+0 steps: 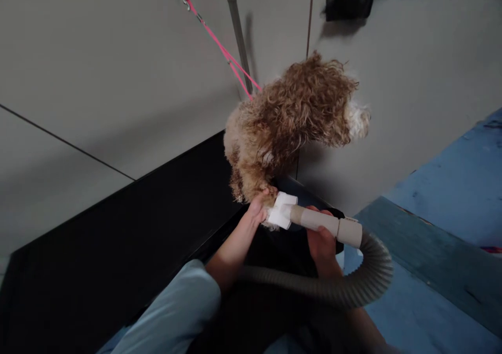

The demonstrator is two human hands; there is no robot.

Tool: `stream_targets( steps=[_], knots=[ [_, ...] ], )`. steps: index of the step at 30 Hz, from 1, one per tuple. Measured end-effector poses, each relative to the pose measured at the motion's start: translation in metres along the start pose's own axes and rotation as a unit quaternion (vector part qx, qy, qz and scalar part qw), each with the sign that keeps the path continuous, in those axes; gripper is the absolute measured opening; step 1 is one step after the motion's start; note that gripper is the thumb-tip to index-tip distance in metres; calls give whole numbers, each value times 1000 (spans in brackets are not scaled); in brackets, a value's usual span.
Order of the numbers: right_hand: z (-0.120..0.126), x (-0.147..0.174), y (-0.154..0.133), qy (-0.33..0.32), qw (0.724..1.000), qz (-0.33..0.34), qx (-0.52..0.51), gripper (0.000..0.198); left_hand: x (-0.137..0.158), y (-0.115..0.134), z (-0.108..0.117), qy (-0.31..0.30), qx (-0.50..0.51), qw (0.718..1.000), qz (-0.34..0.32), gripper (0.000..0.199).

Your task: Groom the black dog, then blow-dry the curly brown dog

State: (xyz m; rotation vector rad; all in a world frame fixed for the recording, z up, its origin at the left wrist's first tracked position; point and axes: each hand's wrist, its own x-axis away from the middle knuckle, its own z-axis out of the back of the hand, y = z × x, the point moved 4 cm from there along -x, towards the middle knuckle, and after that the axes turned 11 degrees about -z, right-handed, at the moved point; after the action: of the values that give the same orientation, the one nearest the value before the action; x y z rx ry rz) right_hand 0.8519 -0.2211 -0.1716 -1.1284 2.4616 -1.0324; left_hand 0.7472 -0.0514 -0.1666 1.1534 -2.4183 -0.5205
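A curly-coated brown dog (298, 108) with a white muzzle stands at the corner of the black table, facing right. My left hand (259, 206) is closed around one of its legs, low down near the paw. In my right hand (322, 241) is a pet dryer nozzle (314, 220), gripped by its pale handle. Its wide white tip (283, 210) points left and is right up against the leg fur beside my left hand. From the handle's rear end a grey ribbed hose (378, 283) loops down and runs left under my forearms.
A pink grooming loop (221, 46) runs from a metal clip at upper left to the dog's body. Behind it rises a grey post (237, 27). The black table (117, 233) abuts a pale wall. A dark phone-like device (350, 2) is on the wall; blue flooring (451, 181) lies right.
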Motion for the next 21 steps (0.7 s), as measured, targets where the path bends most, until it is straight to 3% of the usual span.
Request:
stream_targets(
  steps=[4, 7, 16, 21],
  knots=[
    [-5, 14, -12, -10, 999, 41, 32, 39, 10, -2, -6, 3, 41, 996, 81, 22],
    [-6, 25, -16, -11, 996, 59, 63, 39, 12, -2, -3, 16, 23, 994, 106, 27],
    [-26, 19, -28, -14, 996, 71, 47, 36, -35, 19, -22, 52, 34, 996, -61, 25],
    [-40, 15, -28, -30, 997, 63, 13, 35, -34, 15, -31, 33, 21, 998, -57, 21]
  ],
)
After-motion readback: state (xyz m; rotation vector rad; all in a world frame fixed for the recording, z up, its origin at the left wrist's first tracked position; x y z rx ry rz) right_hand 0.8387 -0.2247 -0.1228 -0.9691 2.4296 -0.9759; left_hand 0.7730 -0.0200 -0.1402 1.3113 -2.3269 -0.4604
